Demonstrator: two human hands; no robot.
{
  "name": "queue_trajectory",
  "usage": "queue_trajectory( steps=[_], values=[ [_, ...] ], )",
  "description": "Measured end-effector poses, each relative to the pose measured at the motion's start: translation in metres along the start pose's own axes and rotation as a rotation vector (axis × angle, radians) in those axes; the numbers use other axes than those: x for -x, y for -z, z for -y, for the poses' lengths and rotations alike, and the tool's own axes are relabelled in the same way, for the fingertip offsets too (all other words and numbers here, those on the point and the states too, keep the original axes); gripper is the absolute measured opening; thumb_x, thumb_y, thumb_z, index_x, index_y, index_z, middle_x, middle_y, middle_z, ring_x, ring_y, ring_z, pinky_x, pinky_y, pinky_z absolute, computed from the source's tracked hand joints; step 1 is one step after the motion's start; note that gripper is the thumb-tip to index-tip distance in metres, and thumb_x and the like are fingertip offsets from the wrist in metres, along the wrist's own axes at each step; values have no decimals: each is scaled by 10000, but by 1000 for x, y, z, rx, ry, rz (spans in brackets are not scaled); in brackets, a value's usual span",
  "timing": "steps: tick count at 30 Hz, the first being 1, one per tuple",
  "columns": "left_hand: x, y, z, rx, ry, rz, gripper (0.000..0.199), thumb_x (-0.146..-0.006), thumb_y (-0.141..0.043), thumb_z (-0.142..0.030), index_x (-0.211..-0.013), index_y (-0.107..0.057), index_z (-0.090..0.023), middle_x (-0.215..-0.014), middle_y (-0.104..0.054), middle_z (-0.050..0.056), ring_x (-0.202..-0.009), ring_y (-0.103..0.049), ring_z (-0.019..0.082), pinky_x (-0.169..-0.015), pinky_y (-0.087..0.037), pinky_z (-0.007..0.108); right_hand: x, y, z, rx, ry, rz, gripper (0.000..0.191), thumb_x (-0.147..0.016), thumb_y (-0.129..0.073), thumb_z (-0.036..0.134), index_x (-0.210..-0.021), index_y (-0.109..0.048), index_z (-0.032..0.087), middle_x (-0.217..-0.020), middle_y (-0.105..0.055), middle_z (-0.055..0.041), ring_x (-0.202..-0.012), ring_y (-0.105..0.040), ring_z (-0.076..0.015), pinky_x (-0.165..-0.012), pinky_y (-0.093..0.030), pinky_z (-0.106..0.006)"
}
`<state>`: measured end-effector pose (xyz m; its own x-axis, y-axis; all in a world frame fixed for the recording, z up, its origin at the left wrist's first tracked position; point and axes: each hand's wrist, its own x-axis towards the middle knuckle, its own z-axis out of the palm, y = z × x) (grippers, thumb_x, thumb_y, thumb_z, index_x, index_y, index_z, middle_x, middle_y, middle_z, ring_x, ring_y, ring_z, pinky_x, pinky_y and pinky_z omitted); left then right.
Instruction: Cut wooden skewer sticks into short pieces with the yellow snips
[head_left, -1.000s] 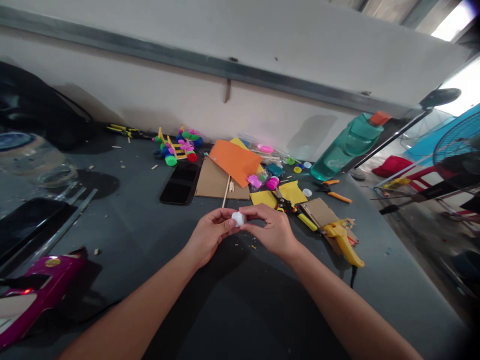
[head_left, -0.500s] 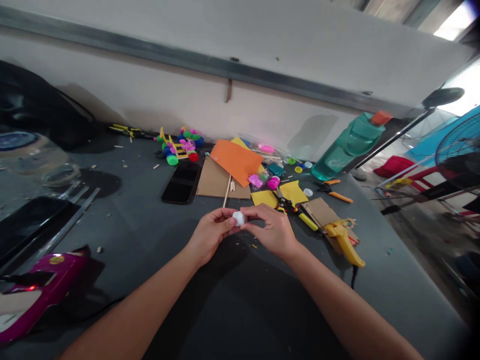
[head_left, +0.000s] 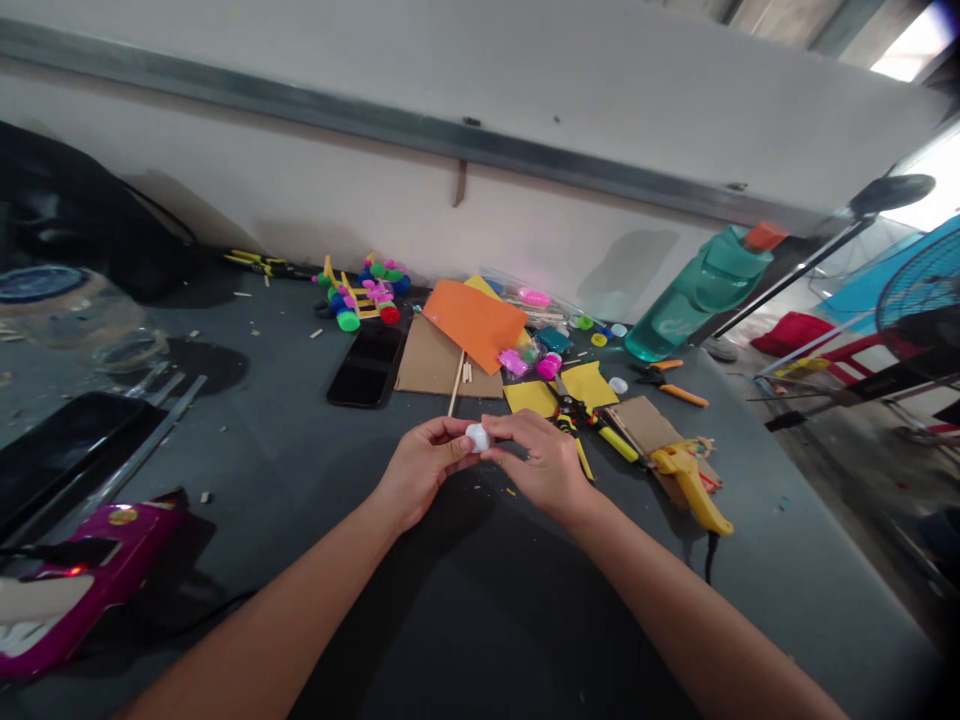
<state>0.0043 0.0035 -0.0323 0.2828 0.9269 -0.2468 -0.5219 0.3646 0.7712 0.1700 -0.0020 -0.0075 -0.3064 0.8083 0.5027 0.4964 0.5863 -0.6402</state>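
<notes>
Between my two hands is a small white round piece [head_left: 478, 437] that looks like a bottle cap, held a little above the dark tabletop. My left hand [head_left: 424, 468] pinches its left side between thumb and fingers. From the right, the thumb and fingertips of my right hand [head_left: 540, 458] close on the same piece, partly covering it. A thin wooden stick [head_left: 455, 385] shows just beyond my left fingers, its lower end hidden. Past the hands lies a piece of cardboard [head_left: 420, 365] with an orange sheet [head_left: 476, 325] on it.
A black phone [head_left: 366, 368] lies left of the cardboard, below small colourful models [head_left: 367, 300]. Rightward are pliers [head_left: 615, 440], a yellow glue gun [head_left: 694, 485] and a teal bottle [head_left: 694, 295]. A magenta device [head_left: 124, 570] and a clear jar [head_left: 67, 315] stand left.
The view has shifted very slightly, so the table items sit a little further right. Both hands keep their pinch on the white cap, with almost no visible movement.
</notes>
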Motion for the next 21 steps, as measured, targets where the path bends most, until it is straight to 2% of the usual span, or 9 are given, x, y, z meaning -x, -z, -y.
queue_trajectory(
  steps=[7, 12, 15, 18, 21],
  values=[
    [0, -1, -1, -48, -22, -34, 168, -644, -734, -147, -802, -677, -144, -822, -682, 33, -745, -620, 123, -751, -491, 259, 4, -6, -2, -21, -6, -45, 233, -788, -604, 188, -986, -650, 303, -1004, -676, -27, -962, -607, -201, -828, -500, -384],
    [-1, 0, -4, -108, -70, -47, 232, -642, -735, -180, -868, -683, -173, -874, -692, 25, -789, -618, 124, -794, -468, 264, 7, -13, -5, -47, -3, -113, 265, -792, -601, 181, -1018, -647, 312, -1075, -658, -24, -1020, -588, -208, -891, -482, -411],
    [-2, 1, -8, -168, -100, -35, 293, -636, -734, -177, -923, -676, -177, -918, -691, 35, -849, -615, 142, -835, -449, 280, 7, -15, -6, -101, -81, -134, 279, -794, -597, 184, -1037, -640, 314, -1133, -629, -27, -1031, -585, -201, -895, -490, -404],
    [-2, 3, -10, -207, -113, 8, 378, -648, -723, -159, -1016, -641, -187, -973, -684, 49, -912, -605, 150, -861, -429, 282, 6, -17, -8, -267, -203, -155, 370, -774, -616, 194, -1127, -579, 299, -1131, -614, -42, -992, -601, -183, -825, -532, -354],
    [-2, 4, -10, -201, -113, 15, 345, -662, -715, -160, -990, -623, -207, -947, -687, 32, -878, -612, 139, -814, -438, 264, 3, -18, -13, -446, -311, -114, 425, -711, -679, 205, -1117, -571, 268, -1100, -619, -48, -975, -607, -181, -805, -534, -337]
  ],
)
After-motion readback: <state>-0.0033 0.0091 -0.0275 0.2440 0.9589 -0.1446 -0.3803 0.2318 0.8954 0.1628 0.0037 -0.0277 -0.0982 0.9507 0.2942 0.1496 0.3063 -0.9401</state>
